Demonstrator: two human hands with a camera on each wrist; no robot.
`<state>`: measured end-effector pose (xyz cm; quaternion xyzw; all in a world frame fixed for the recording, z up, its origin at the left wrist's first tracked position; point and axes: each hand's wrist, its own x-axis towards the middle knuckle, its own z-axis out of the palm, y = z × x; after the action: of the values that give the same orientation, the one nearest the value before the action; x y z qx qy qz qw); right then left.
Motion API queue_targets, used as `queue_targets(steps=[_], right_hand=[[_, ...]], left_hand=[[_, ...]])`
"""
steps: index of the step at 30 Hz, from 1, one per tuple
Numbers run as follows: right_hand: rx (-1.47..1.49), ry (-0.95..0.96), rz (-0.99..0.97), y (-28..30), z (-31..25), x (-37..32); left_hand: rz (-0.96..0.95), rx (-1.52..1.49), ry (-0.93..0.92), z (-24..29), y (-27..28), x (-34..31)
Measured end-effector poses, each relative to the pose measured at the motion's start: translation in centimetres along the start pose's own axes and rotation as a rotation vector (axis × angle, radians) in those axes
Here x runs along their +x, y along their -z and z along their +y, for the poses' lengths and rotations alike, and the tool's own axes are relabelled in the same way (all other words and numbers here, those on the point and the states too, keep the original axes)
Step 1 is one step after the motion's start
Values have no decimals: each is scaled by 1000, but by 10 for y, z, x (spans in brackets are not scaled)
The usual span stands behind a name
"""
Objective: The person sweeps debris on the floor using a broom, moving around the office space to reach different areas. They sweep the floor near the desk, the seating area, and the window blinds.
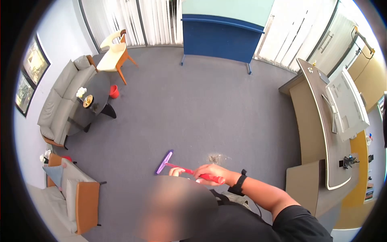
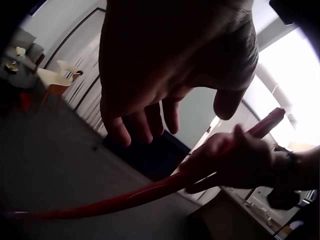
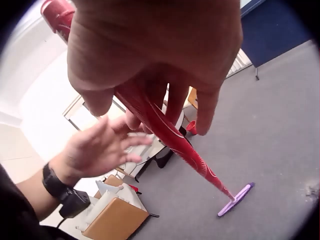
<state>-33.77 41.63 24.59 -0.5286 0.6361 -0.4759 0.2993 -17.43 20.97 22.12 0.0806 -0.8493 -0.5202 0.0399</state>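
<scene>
A red handle (image 1: 187, 170) with a purple head (image 1: 164, 162) slants over the grey floor. My right hand (image 1: 209, 174) grips the handle near its upper end; in the right wrist view the right hand (image 3: 155, 65) has its fingers around the red shaft (image 3: 185, 150). My left hand (image 1: 176, 172) is beside the shaft, mostly hidden in the head view. With fingers apart and nothing held, the left hand (image 3: 97, 150) shows below the right one; its own wrist view shows the left hand (image 2: 175, 65) with loosely bent fingers. A small pile of debris (image 1: 215, 158) lies on the floor.
Grey sofas (image 1: 64, 97) and a dark oval table (image 1: 94, 94) stand at the left, with a red bin (image 1: 114, 92) and a wooden chair (image 1: 114, 56) near them. A blue board (image 1: 221, 40) stands at the far side. A desk (image 1: 318, 129) with a monitor is at the right.
</scene>
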Motion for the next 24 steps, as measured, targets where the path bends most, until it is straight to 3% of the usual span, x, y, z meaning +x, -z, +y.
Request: queue_targets(steps=[1,3,9,10,12,15,19,24], right_hand=[[83,-14,63,0,-10,-16],[126,-77,116,7,-21,-33],[131,-176,86,2,-29,-77],[121,-124,73,-2,-30,-80],[129,-100,69,-5,-32,-87],[128,-143,96,14,-37,-90],[129,-118,121,49,-31,-88],[104,-195,287,76,-17,-94]], left_hand=[[-25,-24,43,-23,-20,-6],[-82,211,-127,-58,-45,8],[-184,326,-9,-97,-119,33],[-194,328,-4,-99,-125,34],[-249,440,199,-102,-136,38],[-159,446,223,-83,-139,47],[-87,473,166,-63,-144,81],[-228,432,89,-76,-168,141]])
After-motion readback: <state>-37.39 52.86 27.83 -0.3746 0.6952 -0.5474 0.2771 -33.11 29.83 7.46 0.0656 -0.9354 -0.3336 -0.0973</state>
